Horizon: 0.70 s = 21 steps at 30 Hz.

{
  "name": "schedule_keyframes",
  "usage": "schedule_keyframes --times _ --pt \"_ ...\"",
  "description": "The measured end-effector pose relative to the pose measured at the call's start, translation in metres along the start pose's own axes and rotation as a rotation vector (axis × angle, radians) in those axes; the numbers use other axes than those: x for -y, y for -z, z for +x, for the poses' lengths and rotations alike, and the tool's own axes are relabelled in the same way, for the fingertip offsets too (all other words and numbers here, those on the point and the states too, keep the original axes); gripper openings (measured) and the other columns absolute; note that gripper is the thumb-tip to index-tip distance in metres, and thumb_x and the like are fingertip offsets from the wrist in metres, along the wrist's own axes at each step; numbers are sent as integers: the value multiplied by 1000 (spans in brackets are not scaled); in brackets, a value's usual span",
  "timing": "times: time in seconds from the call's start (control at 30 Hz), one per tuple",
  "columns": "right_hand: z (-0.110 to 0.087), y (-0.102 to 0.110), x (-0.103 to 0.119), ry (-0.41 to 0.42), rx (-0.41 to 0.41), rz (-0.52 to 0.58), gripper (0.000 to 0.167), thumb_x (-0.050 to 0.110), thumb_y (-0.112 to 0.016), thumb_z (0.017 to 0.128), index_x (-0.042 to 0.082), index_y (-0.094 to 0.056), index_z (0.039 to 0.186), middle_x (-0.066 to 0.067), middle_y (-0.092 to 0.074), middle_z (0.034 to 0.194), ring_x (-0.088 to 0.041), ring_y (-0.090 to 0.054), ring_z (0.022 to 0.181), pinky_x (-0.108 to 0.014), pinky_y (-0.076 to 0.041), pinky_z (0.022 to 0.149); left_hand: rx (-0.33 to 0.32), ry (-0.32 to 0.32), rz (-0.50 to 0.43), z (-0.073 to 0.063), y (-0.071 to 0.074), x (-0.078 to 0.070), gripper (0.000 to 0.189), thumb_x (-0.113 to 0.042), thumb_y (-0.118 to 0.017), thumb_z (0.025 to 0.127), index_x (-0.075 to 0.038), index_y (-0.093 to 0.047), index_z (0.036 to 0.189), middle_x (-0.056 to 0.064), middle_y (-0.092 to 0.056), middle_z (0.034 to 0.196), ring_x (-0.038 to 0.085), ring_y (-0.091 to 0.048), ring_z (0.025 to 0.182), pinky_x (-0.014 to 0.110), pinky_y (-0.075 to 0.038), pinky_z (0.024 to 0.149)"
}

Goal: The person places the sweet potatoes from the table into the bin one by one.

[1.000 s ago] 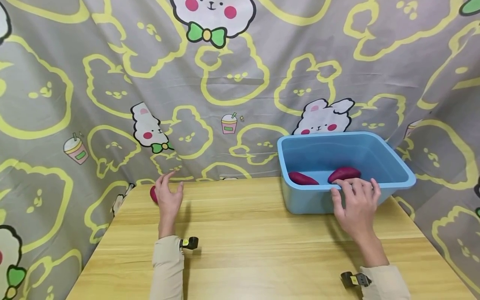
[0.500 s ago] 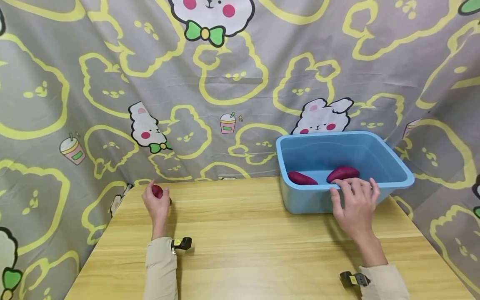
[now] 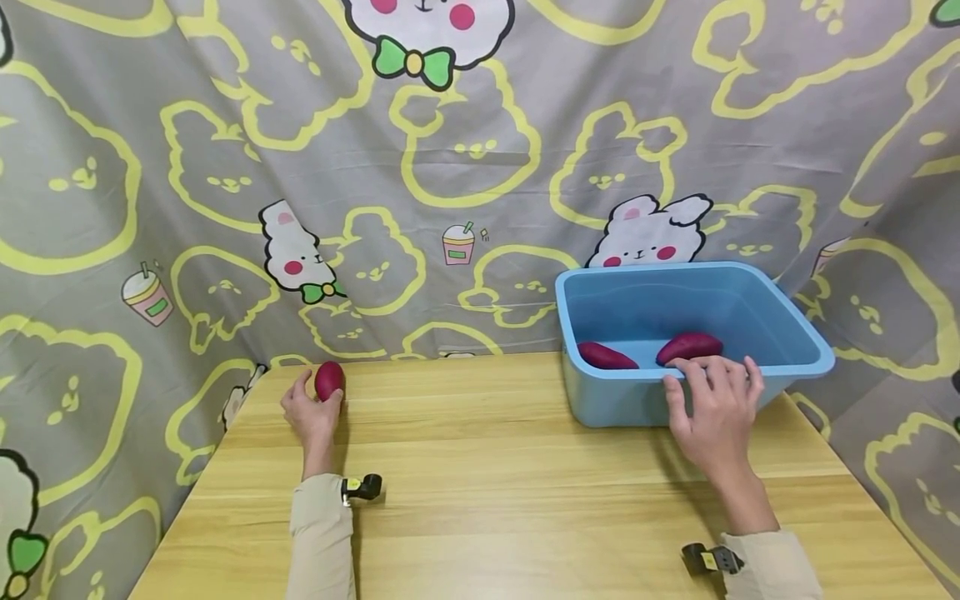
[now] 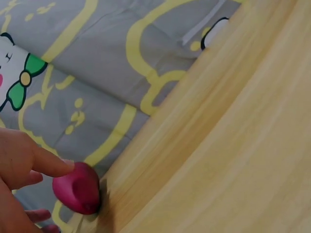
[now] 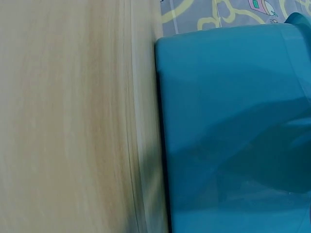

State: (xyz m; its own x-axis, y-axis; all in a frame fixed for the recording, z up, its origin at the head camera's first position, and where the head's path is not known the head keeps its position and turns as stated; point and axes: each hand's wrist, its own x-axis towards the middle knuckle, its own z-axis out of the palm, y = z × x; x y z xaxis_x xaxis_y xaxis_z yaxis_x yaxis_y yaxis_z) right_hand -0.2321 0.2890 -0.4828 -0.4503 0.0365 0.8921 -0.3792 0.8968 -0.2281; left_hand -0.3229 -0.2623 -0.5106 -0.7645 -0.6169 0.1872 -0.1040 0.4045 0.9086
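Note:
At the far left of the table, my left hand (image 3: 309,414) has its bent fingers and thumb about a dark red-purple sweet potato (image 3: 328,381). In the left wrist view the thumb touches this sweet potato (image 4: 77,188), with other fingertips beside it. How firmly they hold it is unclear. My right hand (image 3: 714,417) lies at the near rim of a light blue basin (image 3: 693,372), fingers loosely bent over the edge; contact is unclear. Inside the basin are two more sweet potatoes, one at the left (image 3: 606,356) and one further right (image 3: 690,347).
A wooden table (image 3: 480,483) lies under both hands. Behind it and along its sides hangs a grey curtain (image 3: 480,183) with yellow cartoon outlines. The basin's wall (image 5: 233,121) fills the right part of the right wrist view.
My left hand has moved slightly left and around the sweet potato. That sweet potato has shifted right and now stands more upright beside the thumb. The right hand has stayed in place.

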Motion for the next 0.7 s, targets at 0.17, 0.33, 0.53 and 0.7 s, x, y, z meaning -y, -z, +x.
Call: schedule_keyframes --times 0.17,0.33,0.53,0.7 --pt "0 0 0 1 -4 -2 55 49 -46 104 -1 -70 108 -24 -60 102 -48 -48 105 -67 -14 115 124 -17 65 1 -1 1 76 0 -73 85 -5 -41 155 32 -26 155 56 -27 139 67 -31 109" --pt "-1 -1 2 -4 -5 1 56 49 -46 104 -1 -70 107 -24 -60 102 -48 -48 105 -68 -15 114 224 -50 144 2 -3 4 79 -3 -70 86 -6 -35 158 34 -25 156 58 -31 136 69 -32 106" --pt "-1 -1 3 0 -5 -1 56 49 -46 104 -1 -69 108 -24 -60 103 -48 -48 106 -68 -15 114 237 -81 163 4 -4 7 72 5 -58 83 -4 -42 153 37 -38 145 55 -41 128 67 -36 102" --pt "0 0 3 -2 -1 -3 58 51 -45 104 -2 -69 109 -25 -59 104 -49 -48 106 -67 -14 115 269 -105 134 4 -4 7 67 7 -60 83 -1 -46 148 35 -48 135 51 -47 124 63 -37 104"
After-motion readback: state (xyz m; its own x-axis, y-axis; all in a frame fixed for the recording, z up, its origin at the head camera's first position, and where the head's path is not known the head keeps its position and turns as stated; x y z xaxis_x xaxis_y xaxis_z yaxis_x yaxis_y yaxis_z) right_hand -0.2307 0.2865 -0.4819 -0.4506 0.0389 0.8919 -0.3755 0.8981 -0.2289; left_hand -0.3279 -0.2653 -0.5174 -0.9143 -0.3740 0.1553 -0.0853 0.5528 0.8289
